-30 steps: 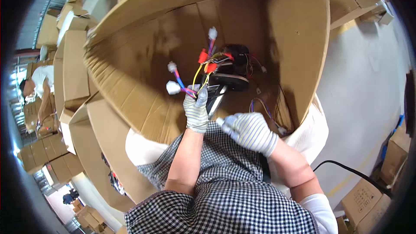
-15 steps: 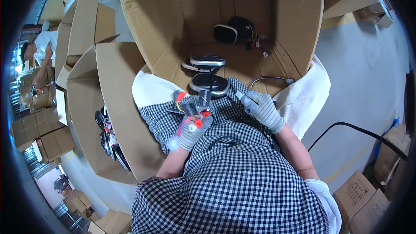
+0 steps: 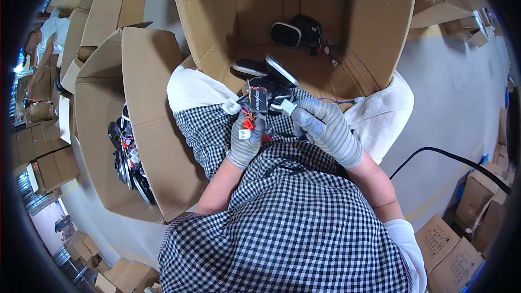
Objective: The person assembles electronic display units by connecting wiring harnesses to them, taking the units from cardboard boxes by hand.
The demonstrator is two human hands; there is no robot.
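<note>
My left hand point(image 3: 244, 144), in a striped grey glove, is closed on a bundle of wires with red connectors point(image 3: 248, 124) and a white connector point(image 3: 245, 134). Just above it is a flat black module point(image 3: 258, 99); another white plug point(image 3: 231, 106) sticks out beside it. My gloved right hand point(image 3: 330, 133) pinches a white plug point(image 3: 288, 106), close to the module's right side. Behind the module, black oval units with silver rims lie at the carton's near edge, one tilted point(image 3: 282, 70) and one lying flatter point(image 3: 251, 68). Whether the right plug's wire joins the module is hidden.
A large open carton point(image 3: 209, 16) stands ahead, with another black oval unit point(image 3: 286, 35) and loose wires inside. On the left, a second carton point(image 3: 157, 125) holds several such units point(image 3: 130, 163). A black cable point(image 3: 434, 151) arches at right. Another person point(image 3: 51, 38) works far left.
My left hand has risen with the wire bundle, and the black module now faces up between my hands. My right hand has shifted slightly left. One oval unit behind now stands tilted.
</note>
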